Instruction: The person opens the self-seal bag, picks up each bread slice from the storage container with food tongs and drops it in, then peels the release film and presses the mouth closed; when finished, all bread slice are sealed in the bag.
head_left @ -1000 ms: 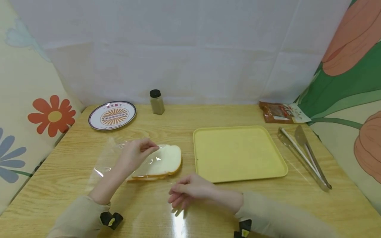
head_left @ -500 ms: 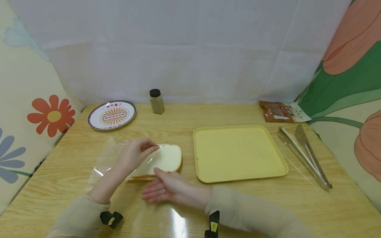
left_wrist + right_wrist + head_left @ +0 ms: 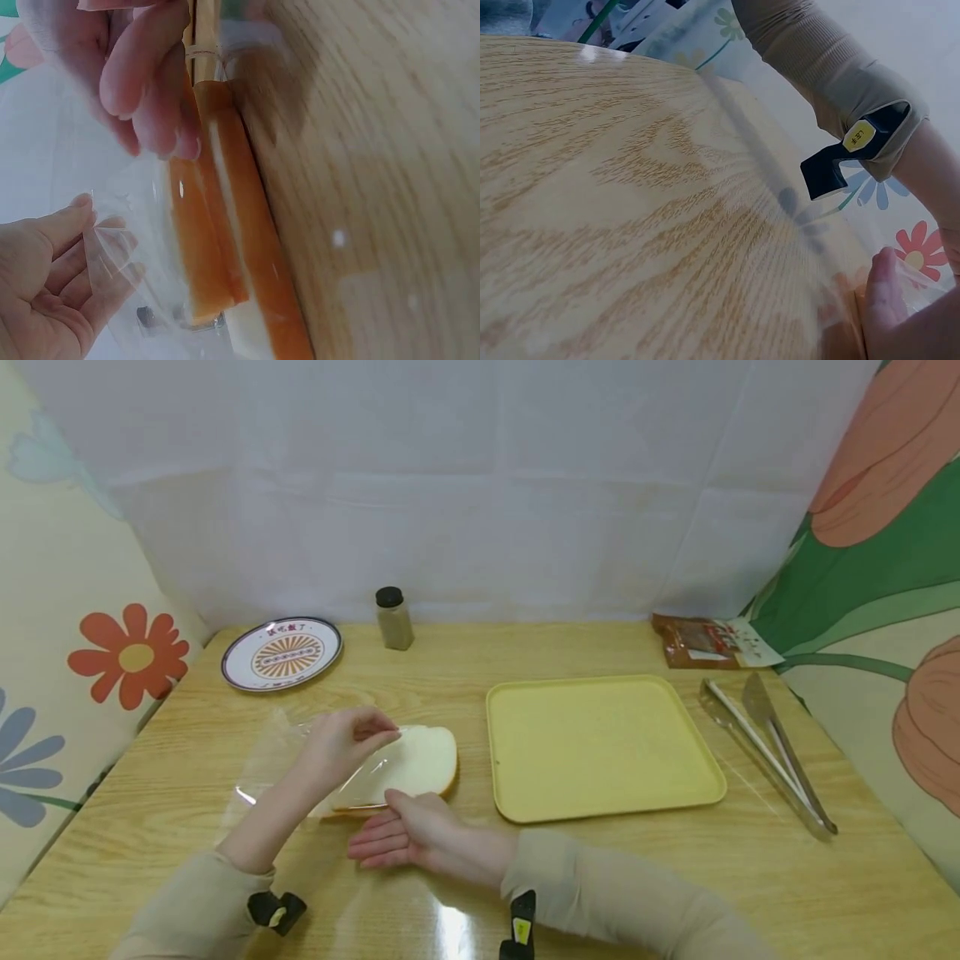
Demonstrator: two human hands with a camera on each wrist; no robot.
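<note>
My left hand pinches the edge of a clear plastic bag over white sliced bread. The bread lies partly inside the bag, its right end uncovered. In the left wrist view, brown crusts of stacked slices show, and the left hand lifts the film. My right hand is at the bread's near side, palm turned up, fingers straight and thumb at the top edge. Those fingers come close to the crust in the left wrist view. The right wrist view shows mainly tabletop.
Right of the bread lies a yellow tray. Tongs and a spatula lie beyond it, with a brown food packet behind. At the back left are a patterned plate and a black-capped jar.
My right hand has moved left from the table to the bread's near edge and turned palm up, thumb on the bread. The left hand keeps its pinch in place.
</note>
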